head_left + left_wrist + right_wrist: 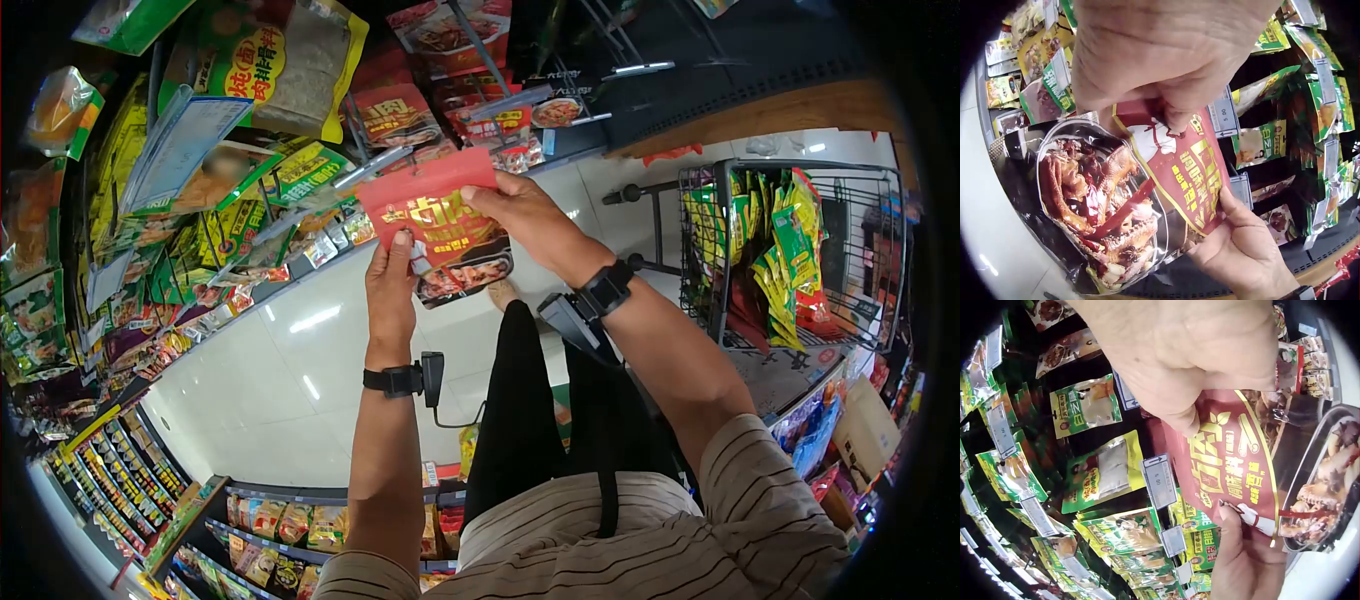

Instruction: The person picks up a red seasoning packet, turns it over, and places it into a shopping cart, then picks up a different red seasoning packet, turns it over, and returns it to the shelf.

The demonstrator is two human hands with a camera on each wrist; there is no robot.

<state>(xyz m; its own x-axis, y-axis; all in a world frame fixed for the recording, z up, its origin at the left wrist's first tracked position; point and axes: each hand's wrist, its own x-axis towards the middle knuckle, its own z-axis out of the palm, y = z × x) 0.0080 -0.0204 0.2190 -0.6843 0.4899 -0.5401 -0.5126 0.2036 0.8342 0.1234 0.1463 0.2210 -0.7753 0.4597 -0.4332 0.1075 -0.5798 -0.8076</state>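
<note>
A red seasoning packet (432, 240) with yellow lettering and a picture of a cooked meat dish is held up before the shelf rack, its printed front toward the head view. My left hand (392, 285) grips its left edge, the thumb lying on the front. On the opposite edge my right hand (535, 225) pinches it, thumb over the lettering. In the left wrist view the dish picture (1097, 206) shows large, with the right hand (1241, 250) beyond. From the right wrist, the left thumb (1232, 519) presses on the red front; the fingers behind the packet are hidden.
Hanging packets, including a green and yellow one (290, 70), fill the rack at left and ahead, with price tags (1159, 481) on its hooks. A wire shopping cart (700, 270) with several packets stands at right. Low shelves (290, 550) are behind; tiled floor (300, 350) lies below.
</note>
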